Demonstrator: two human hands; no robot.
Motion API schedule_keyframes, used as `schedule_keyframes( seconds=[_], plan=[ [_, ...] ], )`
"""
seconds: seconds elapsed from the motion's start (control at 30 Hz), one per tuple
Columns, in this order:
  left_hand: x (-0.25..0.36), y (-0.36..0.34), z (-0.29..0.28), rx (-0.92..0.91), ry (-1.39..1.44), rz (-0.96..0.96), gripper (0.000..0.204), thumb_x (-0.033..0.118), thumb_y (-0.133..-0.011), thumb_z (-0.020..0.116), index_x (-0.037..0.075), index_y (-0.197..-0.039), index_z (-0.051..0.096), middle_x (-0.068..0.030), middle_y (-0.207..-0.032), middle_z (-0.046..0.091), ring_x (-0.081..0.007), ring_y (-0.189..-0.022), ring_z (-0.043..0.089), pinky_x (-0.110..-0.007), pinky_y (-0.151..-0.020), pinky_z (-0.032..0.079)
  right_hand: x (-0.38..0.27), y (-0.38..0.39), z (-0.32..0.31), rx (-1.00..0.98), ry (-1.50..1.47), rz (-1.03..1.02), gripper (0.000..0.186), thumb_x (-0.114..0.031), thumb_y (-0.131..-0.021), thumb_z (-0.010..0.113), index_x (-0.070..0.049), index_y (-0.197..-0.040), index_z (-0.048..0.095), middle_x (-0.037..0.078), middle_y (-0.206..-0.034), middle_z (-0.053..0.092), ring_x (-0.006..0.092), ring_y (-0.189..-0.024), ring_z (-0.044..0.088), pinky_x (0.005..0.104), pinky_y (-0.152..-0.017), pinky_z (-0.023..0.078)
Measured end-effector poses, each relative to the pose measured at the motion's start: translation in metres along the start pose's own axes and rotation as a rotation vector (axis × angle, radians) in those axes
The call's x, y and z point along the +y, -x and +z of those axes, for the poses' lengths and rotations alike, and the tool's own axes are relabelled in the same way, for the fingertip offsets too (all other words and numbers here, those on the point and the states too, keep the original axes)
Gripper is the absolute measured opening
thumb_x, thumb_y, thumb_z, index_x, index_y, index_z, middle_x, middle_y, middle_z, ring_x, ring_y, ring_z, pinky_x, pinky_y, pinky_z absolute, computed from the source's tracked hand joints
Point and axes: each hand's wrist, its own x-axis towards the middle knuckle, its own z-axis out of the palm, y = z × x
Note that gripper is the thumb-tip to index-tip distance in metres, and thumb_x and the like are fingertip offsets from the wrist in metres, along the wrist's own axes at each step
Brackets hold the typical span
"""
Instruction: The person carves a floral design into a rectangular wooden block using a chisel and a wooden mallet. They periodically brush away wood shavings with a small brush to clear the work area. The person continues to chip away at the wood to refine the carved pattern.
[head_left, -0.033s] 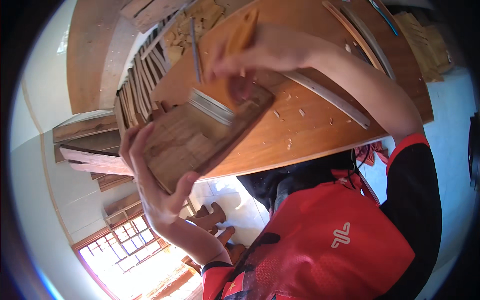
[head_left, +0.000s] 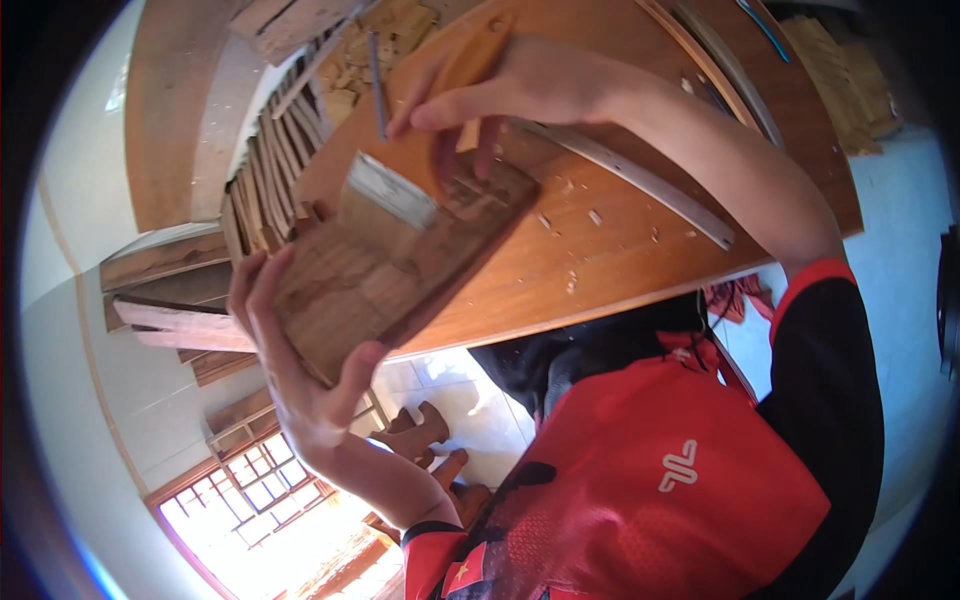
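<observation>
My left hand (head_left: 300,370) grips the near-left end of a brown wooden board (head_left: 345,290), thumb along one edge and fingers round the other. The board is held tilted above the table's front edge. In my right hand (head_left: 500,100) is a wide flat paintbrush (head_left: 400,165) with an orange handle and a pale metal band. Its light bristles rest against the board's upper face. Part of the board's far end lies behind the brush and my right fingers.
An orange-brown wooden table (head_left: 590,250) carries small wood chips, a long thin strip (head_left: 640,185) and a thin grey rod (head_left: 377,85). Stacked wooden slats (head_left: 265,180) stand at the left. Carved wooden pieces (head_left: 415,430) lie on the floor below. A bright window (head_left: 250,500) is at lower left.
The paintbrush in my right hand has shifted toward the upper left across the board. The board and my left hand have moved slightly left.
</observation>
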Motion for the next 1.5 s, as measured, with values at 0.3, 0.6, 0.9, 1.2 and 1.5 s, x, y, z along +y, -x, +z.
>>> schedule_keyframes(
  seconds=[0.3, 0.6, 0.9, 1.2, 1.5],
  plan=[
    [-0.004, 0.000, 0.004, 0.014, 0.048, 0.013, 0.097, 0.061, -0.070, 0.077, 0.006, -0.146, 0.052, -0.0212, -0.147, 0.038, -0.0375, -0.139, 0.040, -0.053, -0.115, 0.032, -0.004, 0.010, -0.002, 0.002, 0.081, 0.014, 0.033, -0.033, -0.099, 0.070, -0.003, -0.110, 0.076, 0.012, -0.093, 0.077, 0.0176, -0.079, 0.076, 0.0280, -0.067, 0.062],
    [-0.005, 0.001, 0.000, -0.006, -0.020, 0.124, 0.094, 0.056, -0.063, 0.082, 0.007, -0.140, 0.057, -0.0251, -0.146, 0.038, -0.0397, -0.140, 0.038, -0.052, -0.111, 0.037, -0.015, 0.003, -0.015, 0.064, 0.254, 0.110, 0.025, -0.026, -0.098, 0.073, -0.002, -0.103, 0.072, 0.007, -0.090, 0.075, 0.0140, -0.070, 0.070, 0.0275, -0.062, 0.057],
    [-0.013, 0.004, 0.001, -0.008, -0.045, 0.148, 0.097, 0.068, -0.071, 0.072, 0.005, -0.143, 0.054, -0.0262, -0.152, 0.035, -0.0392, -0.145, 0.035, -0.054, -0.115, 0.033, -0.011, -0.012, -0.013, -0.039, 0.302, -0.159, 0.027, -0.029, -0.100, 0.070, -0.005, -0.111, 0.075, 0.008, -0.091, 0.076, 0.0143, -0.075, 0.070, 0.0286, -0.066, 0.057],
    [-0.060, 0.020, 0.009, 0.051, 0.109, 0.070, 0.095, 0.061, -0.064, 0.080, 0.007, -0.138, 0.058, -0.0255, -0.148, 0.037, -0.0412, -0.138, 0.040, -0.054, -0.112, 0.037, -0.012, -0.009, 0.001, -0.356, 0.031, -0.117, 0.027, -0.029, -0.099, 0.071, -0.007, -0.113, 0.077, 0.010, -0.086, 0.077, 0.0151, -0.069, 0.071, 0.0270, -0.059, 0.056],
    [-0.077, 0.039, 0.018, 0.137, 0.214, 0.107, 0.089, 0.055, -0.058, 0.085, 0.007, -0.130, 0.065, -0.0237, -0.147, 0.037, -0.0397, -0.134, 0.044, -0.053, -0.111, 0.039, -0.002, 0.008, 0.027, -0.204, -0.021, -0.226, 0.019, -0.019, -0.099, 0.070, -0.007, -0.111, 0.078, 0.005, -0.092, 0.079, 0.0102, -0.073, 0.073, 0.0242, -0.057, 0.055]
  ],
)
